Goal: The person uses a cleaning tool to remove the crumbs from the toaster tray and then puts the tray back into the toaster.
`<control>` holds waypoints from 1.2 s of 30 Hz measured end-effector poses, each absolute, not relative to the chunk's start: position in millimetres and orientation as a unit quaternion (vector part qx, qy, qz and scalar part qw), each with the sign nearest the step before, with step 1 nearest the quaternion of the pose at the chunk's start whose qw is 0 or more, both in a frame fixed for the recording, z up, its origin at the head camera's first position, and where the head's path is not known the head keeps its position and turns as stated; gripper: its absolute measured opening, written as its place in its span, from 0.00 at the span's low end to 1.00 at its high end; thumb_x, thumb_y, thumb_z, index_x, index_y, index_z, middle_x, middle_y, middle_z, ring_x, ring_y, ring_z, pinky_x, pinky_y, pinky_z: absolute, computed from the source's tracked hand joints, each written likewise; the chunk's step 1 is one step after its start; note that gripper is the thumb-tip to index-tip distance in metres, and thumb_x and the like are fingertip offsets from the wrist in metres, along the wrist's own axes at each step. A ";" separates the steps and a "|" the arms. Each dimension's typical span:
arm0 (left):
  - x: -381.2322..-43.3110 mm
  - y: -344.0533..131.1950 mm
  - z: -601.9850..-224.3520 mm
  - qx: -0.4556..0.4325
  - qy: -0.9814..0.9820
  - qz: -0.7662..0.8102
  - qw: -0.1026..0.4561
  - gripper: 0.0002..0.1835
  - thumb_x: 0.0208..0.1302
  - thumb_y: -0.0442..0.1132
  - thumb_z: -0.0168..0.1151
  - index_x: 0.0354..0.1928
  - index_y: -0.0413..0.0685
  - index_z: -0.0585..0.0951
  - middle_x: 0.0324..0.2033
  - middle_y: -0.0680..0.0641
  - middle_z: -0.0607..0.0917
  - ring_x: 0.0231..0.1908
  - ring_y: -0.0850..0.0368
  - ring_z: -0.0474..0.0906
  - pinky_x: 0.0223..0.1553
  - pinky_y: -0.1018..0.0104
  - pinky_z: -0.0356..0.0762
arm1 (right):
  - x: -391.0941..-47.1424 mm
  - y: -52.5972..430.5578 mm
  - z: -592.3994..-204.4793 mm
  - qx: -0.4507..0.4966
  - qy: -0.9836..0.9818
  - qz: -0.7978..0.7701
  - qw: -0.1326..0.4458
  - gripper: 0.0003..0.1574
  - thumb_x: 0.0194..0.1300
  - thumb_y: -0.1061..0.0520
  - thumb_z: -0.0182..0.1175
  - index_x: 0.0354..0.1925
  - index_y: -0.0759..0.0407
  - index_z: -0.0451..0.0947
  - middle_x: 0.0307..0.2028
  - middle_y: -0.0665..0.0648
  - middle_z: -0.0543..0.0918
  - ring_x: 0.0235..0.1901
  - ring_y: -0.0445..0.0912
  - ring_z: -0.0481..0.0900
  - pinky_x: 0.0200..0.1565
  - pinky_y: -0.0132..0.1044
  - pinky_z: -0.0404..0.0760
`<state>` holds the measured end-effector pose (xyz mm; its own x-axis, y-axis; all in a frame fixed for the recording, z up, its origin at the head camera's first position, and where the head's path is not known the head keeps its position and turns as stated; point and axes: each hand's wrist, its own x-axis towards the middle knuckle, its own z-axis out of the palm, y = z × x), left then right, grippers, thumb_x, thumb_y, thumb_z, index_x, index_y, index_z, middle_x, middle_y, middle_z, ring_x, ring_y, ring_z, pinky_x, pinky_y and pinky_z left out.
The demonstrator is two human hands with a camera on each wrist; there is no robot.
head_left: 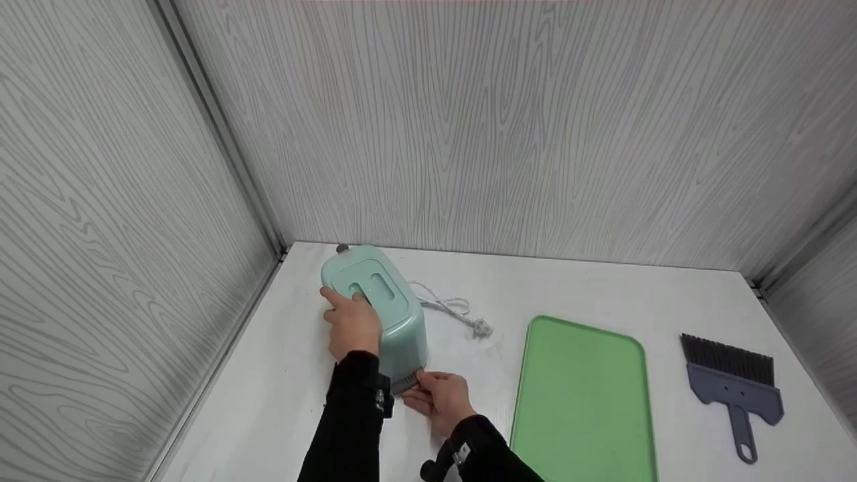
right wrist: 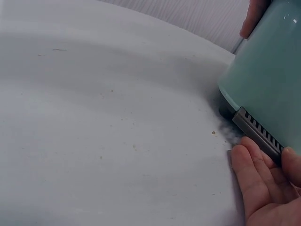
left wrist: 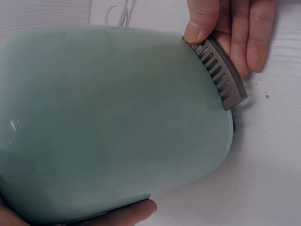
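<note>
A mint-green toaster (head_left: 403,345) stands on the left of the white table, its two-slot top facing up. My left hand (head_left: 355,325) grips it from above, thumb by a slot and fingers over the left side. At the toaster's near end, a grey-brown slotted crumb tray (left wrist: 232,75) sticks out a little from the base. With thumb and fingers, my right hand (head_left: 445,398) pinches one corner of this tray. The thumb is on top and the other fingers are underneath, as the right wrist view shows.
The toaster's white cord and plug (head_left: 481,327) lie to its right. Farther right are a green tray (head_left: 586,402) and a dark blue-grey hand brush (head_left: 733,388). Small crumbs (right wrist: 213,133) dot the table near the toaster. Wood-grain panels (head_left: 469,134) enclose the back and sides.
</note>
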<state>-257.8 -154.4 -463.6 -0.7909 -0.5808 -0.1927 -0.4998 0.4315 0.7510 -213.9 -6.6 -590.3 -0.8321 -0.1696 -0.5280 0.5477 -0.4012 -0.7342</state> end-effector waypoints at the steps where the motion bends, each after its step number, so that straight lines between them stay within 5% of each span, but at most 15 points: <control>1: -258.1 -154.1 -464.0 0.320 -0.845 -0.426 0.048 0.38 0.84 0.52 0.35 0.82 0.44 0.33 0.65 0.27 0.68 0.45 0.32 0.81 0.45 0.38 0.80 | -213.8 -5.8 -590.3 0.187 0.504 -0.814 0.220 0.22 0.76 0.63 0.59 0.61 0.76 0.71 0.33 0.64 0.88 0.32 0.48 0.90 0.44 0.42 0.89; 18: -259.4 -151.1 -466.8 0.314 -0.841 -0.438 0.041 0.39 0.84 0.53 0.31 0.81 0.44 0.30 0.64 0.27 0.68 0.41 0.36 0.81 0.40 0.43 0.79 | -207.6 9.6 -586.2 0.178 0.543 -0.794 0.205 0.18 0.75 0.66 0.58 0.57 0.79 0.73 0.35 0.67 0.89 0.30 0.48 0.90 0.41 0.43 0.90; 27: -262.4 -154.6 -468.7 0.311 -0.811 -0.492 0.056 0.37 0.84 0.53 0.29 0.82 0.48 0.28 0.75 0.28 0.54 0.59 0.28 0.73 0.55 0.33 0.75 | -202.7 14.4 -580.9 0.170 0.554 -0.790 0.203 0.20 0.75 0.66 0.59 0.57 0.80 0.72 0.38 0.69 0.89 0.31 0.49 0.90 0.41 0.43 0.90; 36: -263.0 -156.6 -469.5 0.311 -0.802 -0.508 0.050 0.38 0.84 0.53 0.30 0.82 0.49 0.27 0.77 0.31 0.50 0.61 0.30 0.71 0.59 0.34 0.73 | -200.8 16.7 -583.3 0.178 0.565 -0.779 0.206 0.19 0.74 0.65 0.60 0.57 0.79 0.73 0.38 0.69 0.89 0.31 0.48 0.90 0.40 0.42 0.90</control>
<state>-263.0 -156.6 -469.5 -0.8021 -0.5490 -0.2350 -0.4472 0.2915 0.8456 -200.8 16.7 -583.3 -0.8516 -0.1194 -0.5104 0.5223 -0.2770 -0.8065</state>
